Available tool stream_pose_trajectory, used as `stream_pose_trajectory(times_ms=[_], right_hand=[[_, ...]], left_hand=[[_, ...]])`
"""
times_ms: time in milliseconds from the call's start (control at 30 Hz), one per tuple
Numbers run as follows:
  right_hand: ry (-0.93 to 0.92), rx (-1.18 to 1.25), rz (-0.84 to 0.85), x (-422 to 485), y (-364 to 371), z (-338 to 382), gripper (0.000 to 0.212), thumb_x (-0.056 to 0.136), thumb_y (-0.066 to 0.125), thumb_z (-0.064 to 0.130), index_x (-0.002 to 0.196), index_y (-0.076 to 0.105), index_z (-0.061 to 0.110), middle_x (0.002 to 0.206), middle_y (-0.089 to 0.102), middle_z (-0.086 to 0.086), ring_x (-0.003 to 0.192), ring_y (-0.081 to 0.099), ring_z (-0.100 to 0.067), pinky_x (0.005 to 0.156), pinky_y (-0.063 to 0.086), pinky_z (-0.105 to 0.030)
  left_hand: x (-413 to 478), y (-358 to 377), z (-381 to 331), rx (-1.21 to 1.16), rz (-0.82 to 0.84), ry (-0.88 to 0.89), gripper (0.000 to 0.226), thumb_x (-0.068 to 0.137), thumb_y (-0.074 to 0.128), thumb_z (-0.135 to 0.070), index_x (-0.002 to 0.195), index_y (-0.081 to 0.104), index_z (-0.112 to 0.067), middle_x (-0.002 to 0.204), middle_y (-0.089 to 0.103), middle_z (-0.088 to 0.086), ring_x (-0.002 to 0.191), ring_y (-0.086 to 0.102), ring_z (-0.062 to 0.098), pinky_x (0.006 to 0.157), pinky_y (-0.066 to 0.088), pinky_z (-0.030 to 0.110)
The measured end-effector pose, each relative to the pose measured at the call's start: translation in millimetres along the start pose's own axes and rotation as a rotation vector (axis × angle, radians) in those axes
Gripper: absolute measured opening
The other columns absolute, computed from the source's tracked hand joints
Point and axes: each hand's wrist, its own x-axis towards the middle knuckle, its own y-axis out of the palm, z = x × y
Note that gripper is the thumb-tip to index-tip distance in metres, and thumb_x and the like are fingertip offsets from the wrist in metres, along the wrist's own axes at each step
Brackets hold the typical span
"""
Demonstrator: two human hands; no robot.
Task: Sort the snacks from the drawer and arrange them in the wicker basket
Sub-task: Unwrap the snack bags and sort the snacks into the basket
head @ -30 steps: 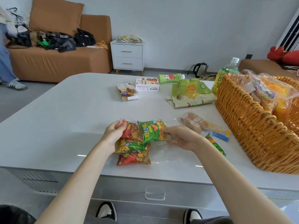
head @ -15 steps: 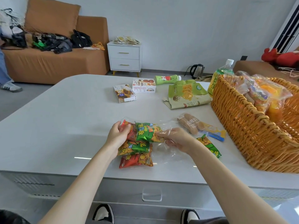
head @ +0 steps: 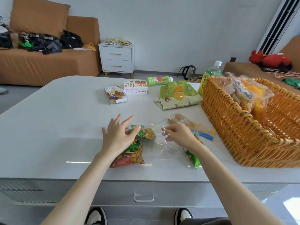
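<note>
A clear plastic bag [head: 159, 147] with several small green and red snack packets [head: 134, 153] lies on the white table near its front edge. My left hand [head: 117, 137] hovers over the packets with fingers spread, its thumb touching the bag. My right hand [head: 178, 135] pinches the clear bag's open edge. One green packet [head: 192, 157] lies outside the bag, under my right wrist. A sausage pack [head: 191, 125] lies just beyond my right hand. The wicker basket [head: 240, 127] stands at the right, holding several wrapped snacks [head: 243, 93].
Farther back on the table [head: 65, 114] lie two small snack boxes [head: 116, 95], a green tube [head: 159, 80], a large green pouch [head: 177, 95] and a bottle [head: 211, 75] behind the basket. A shut drawer [head: 144, 195] sits below the table's front edge.
My left hand has let go of the packets and lifted with its fingers spread. My right hand has shifted right along the clear bag's edge.
</note>
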Motion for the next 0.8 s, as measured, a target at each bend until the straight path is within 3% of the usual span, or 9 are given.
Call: stream_pose_trajectory(times_ms=[67, 133, 200, 267, 367, 533, 600, 733, 800], right_hand=[[-0.107, -0.117, -0.238, -9.0, -13.5, -8.9, 0.02, 0.09, 0.058, 0.008, 0.103, 0.073, 0.01, 0.077, 0.067, 0.006, 0.063, 0.06, -0.001, 0.061, 0.045, -0.007], [-0.111, -0.21, -0.369, -16.6, -27.6, -21.3, 0.02, 0.088, 0.062, 0.015, 0.106, 0.071, 0.013, 0.087, 0.067, 0.004, 0.08, 0.061, -0.011, 0.068, 0.04, -0.013], [0.051, -0.418, -0.277, -21.2, -38.0, -41.0, 0.038, 0.088, 0.063, 0.033, 0.121, 0.058, 0.015, 0.12, 0.06, -0.003, 0.115, 0.052, -0.024, 0.091, 0.038, -0.027], [0.273, -0.482, -0.1, -26.4, -45.1, -56.7, 0.063, 0.086, 0.059, 0.056, 0.132, 0.046, 0.014, 0.136, 0.049, -0.006, 0.129, 0.041, -0.028, 0.101, 0.034, -0.037], [0.307, -0.286, 0.023, -31.4, -50.1, -68.0, 0.066, 0.078, 0.059, 0.068, 0.119, 0.054, 0.016, 0.12, 0.059, -0.003, 0.109, 0.053, -0.02, 0.084, 0.044, -0.033], [0.269, -0.339, 0.136, -34.7, -57.4, -70.9, 0.054, 0.077, 0.069, 0.06, 0.099, 0.056, 0.012, 0.101, 0.063, -0.003, 0.093, 0.058, -0.016, 0.068, 0.04, -0.024], [0.26, -0.352, 0.082, -33.7, -58.4, -66.1, 0.051, 0.078, 0.068, 0.058, 0.087, 0.048, 0.012, 0.085, 0.058, -0.001, 0.076, 0.053, -0.01, 0.058, 0.036, -0.022], [0.195, -0.021, -0.25, -29.5, -58.8, -40.6, 0.07, 0.066, 0.08, 0.055, 0.104, 0.044, 0.009, 0.087, 0.057, 0.0, 0.077, 0.055, -0.01, 0.059, 0.046, -0.026], [0.189, 0.035, -0.266, -24.6, -52.9, -27.0, 0.07, 0.066, 0.083, 0.05, 0.104, 0.039, 0.011, 0.088, 0.054, 0.001, 0.077, 0.054, -0.011, 0.058, 0.043, -0.026]], left_hand=[[-0.2, 2.4, -6.5, 0.011, -0.006, 0.047, 0.051, 0.092, 0.039, -0.061, 0.14, 0.041, -0.043, 0.158, 0.021, 0.001, 0.147, 0.009, 0.024, 0.114, 0.005, 0.056], [-1.5, 5.2, -10.9, 0.046, 0.001, 0.057, 0.049, 0.093, 0.039, -0.059, 0.138, 0.045, -0.042, 0.156, 0.026, 0.0, 0.146, 0.014, 0.025, 0.114, 0.008, 0.053], [-1.8, 8.1, -11.4, 0.084, 0.023, 0.05, 0.048, 0.093, 0.038, -0.059, 0.137, 0.046, -0.043, 0.155, 0.029, 0.0, 0.144, 0.019, 0.024, 0.114, 0.011, 0.048], [-1.1, 9.9, -10.3, 0.13, 0.053, 0.05, 0.047, 0.093, 0.038, -0.06, 0.136, 0.047, -0.044, 0.154, 0.032, -0.001, 0.142, 0.024, 0.022, 0.113, 0.012, 0.045], [-1.6, 12.6, -10.2, 0.191, 0.074, 0.056, 0.043, 0.095, 0.038, -0.056, 0.136, 0.046, -0.045, 0.153, 0.033, -0.003, 0.141, 0.026, 0.021, 0.114, 0.01, 0.044], [4.6, 18.0, -4.3, 0.221, 0.103, 0.066, 0.042, 0.097, 0.033, -0.055, 0.136, 0.046, -0.045, 0.152, 0.036, -0.002, 0.14, 0.029, 0.02, 0.117, 0.008, 0.045], [6.6, 19.4, -3.0, 0.208, 0.115, 0.053, 0.042, 0.097, 0.034, -0.054, 0.135, 0.047, -0.043, 0.152, 0.036, -0.003, 0.141, 0.029, 0.02, 0.117, 0.008, 0.044], [7.9, 20.8, -2.3, 0.179, 0.11, 0.048, 0.041, 0.097, 0.035, -0.052, 0.135, 0.048, -0.042, 0.152, 0.037, -0.003, 0.141, 0.029, 0.02, 0.116, 0.008, 0.043], [7.8, 20.5, -2.9, 0.16, 0.103, 0.038, 0.041, 0.097, 0.036, -0.051, 0.135, 0.048, -0.04, 0.152, 0.037, -0.003, 0.141, 0.029, 0.021, 0.114, 0.01, 0.042]])
